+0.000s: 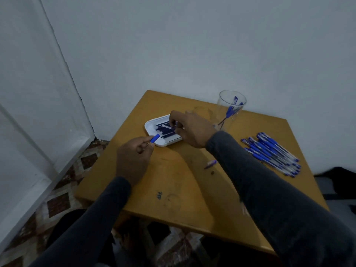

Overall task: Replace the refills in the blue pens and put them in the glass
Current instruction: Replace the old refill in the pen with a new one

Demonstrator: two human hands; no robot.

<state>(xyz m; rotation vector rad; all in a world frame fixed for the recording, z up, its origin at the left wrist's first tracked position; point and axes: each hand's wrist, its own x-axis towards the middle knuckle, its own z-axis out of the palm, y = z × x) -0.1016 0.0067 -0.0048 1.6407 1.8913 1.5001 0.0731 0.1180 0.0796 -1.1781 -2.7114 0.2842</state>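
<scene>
Nearest you, both dark sleeves (pixel 279 199) reach forward over the wooden table (pixel 185 182), which carries a small inked hash mark (pixel 159 195) close to its front edge. Your left hand (pixel 133 160) hovers just short of the tray, fingers curled, thumb and forefinger pinching a blue pen piece (pixel 155 139) whose tip pokes out over the tray's near corner. A little to the right, between your forearms, a loose pen part (pixel 211 164) lies on the bare wood with a small dark speck just beside it. Further right, near the table's edge, a pile of blue pens (pixel 273 154) lies side by side, slanting from upper left to lower right, well apart from both hands. Beyond your left hand sits the white tray (pixel 149 126), holding a heap of dark refills (pixel 163 130). Your right hand (pixel 190 128) is over the tray, fingertips curled down and pinching one refill from that heap. Farthest back, by the wall (pixel 192 45), the glass (pixel 230 108) stands upright with a few blue pens inside it, leaning against its side. Patterned floor (pixel 57 203) shows left of the table.
</scene>
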